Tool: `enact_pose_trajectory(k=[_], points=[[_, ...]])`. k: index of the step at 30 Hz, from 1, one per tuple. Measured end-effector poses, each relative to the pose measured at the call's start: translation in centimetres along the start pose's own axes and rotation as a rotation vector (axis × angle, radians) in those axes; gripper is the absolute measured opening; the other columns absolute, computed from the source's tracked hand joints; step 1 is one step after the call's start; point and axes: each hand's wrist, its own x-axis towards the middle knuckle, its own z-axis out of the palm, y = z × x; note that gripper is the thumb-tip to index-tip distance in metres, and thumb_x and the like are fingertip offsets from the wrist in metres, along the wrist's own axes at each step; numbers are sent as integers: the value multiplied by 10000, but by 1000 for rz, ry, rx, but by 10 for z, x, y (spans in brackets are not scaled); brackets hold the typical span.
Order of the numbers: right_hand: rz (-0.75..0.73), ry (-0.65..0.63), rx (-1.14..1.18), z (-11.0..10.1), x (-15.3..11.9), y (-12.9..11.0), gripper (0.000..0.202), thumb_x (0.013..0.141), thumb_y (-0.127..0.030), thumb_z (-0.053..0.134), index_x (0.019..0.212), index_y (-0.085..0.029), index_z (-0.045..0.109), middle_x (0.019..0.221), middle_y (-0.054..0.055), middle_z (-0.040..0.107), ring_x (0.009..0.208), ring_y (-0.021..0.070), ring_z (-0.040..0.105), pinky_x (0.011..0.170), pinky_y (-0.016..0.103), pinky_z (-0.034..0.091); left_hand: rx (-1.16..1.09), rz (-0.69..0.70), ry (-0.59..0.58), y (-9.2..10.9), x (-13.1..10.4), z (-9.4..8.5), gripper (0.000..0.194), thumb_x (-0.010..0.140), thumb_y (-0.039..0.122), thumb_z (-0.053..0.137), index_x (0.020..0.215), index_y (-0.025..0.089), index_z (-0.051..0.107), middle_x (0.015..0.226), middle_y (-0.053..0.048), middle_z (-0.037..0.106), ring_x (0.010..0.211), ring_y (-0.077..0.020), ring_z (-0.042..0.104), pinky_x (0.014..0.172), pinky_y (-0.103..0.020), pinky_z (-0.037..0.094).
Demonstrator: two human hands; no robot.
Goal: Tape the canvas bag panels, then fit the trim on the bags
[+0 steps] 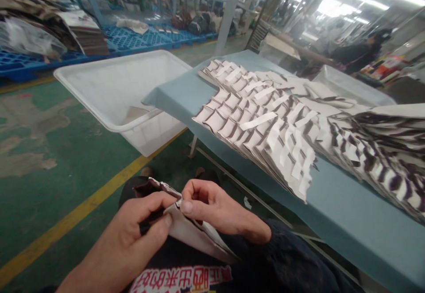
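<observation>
A pale fabric piece with a dark brown underside [195, 235] lies over my lap. My left hand [139, 229] pinches its folded edge between thumb and fingers. Right beside it, my right hand [215, 206] is closed on the same edge, its thumb and index finger pressed together near the seam. Whatever small detail sits between the fingertips is hidden. Overlapping stacks of similar pale pieces with dark edges and white strips [245, 116] cover much of the blue-topped table [175, 98] to the right.
A white plastic tub [116, 85] stands at the left end of the table, with a flat piece inside. Blue pallets [126, 38] with stacked materials are behind it. A metal frame [242, 195] runs under the table. A person [361, 52] is blurred at the back right.
</observation>
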Motion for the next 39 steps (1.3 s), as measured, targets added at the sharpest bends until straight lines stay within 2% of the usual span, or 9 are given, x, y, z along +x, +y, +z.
enact_pose_trajectory(k=[2,9,15,20,24,28,35,37,39], points=[[-17,46,-8,1,0,7,725,809,-897,845,875,-239,548,684,-102,485,604,84,373,558,240,275,-31,-37,5,-2,0,2,233,886,316,619,755,273,807,741,-9,856,607,-229,810,564,-270,629],[-104,167,-112,8,-9,14,562,973,-750,780,920,-227,579,738,-82,516,630,91,395,567,250,293,-88,-121,-20,-7,-2,6,247,923,402,680,750,261,788,706,-2,775,632,-205,713,569,-268,588],[-113,190,-70,17,-12,23,612,952,-793,791,896,-231,555,730,-80,502,655,101,394,594,251,309,-23,-161,28,-12,2,12,416,885,491,764,585,236,630,571,45,526,531,-140,475,480,-239,385],[-108,217,-7,19,-14,31,555,994,-733,753,894,-236,529,714,-89,469,646,102,383,591,246,316,2,-72,14,-22,-3,12,373,985,437,744,668,244,703,622,49,629,567,-141,540,523,-224,444],[-139,316,-191,23,-19,28,367,1050,-540,678,896,-232,554,723,-72,538,637,104,441,589,259,316,-18,-47,-14,-31,-7,10,338,1019,407,735,720,250,720,661,54,669,604,-144,583,551,-207,474],[-162,423,-374,30,-21,29,198,998,-386,682,915,-233,589,709,-73,573,599,101,500,570,252,335,-58,-38,-19,-35,-9,10,300,1042,362,678,777,254,768,719,53,727,621,-136,614,566,-189,493],[-162,524,-311,47,-8,48,191,894,-346,741,926,-248,581,713,-82,563,567,100,505,538,238,348,31,-28,144,-45,-12,18,346,1071,387,654,767,257,756,660,63,696,575,-128,615,551,-188,476],[-149,546,-199,52,-2,51,200,882,-349,734,930,-251,566,719,-83,542,585,104,488,549,236,351,70,-42,214,-44,-11,22,352,1046,369,665,718,251,716,609,69,656,528,-123,588,525,-197,464],[-141,512,6,58,4,55,266,877,-400,745,932,-259,527,728,-88,512,608,104,455,560,230,361,71,-47,283,-44,-11,25,367,1020,351,666,668,248,668,580,71,623,502,-119,556,509,-203,454]])
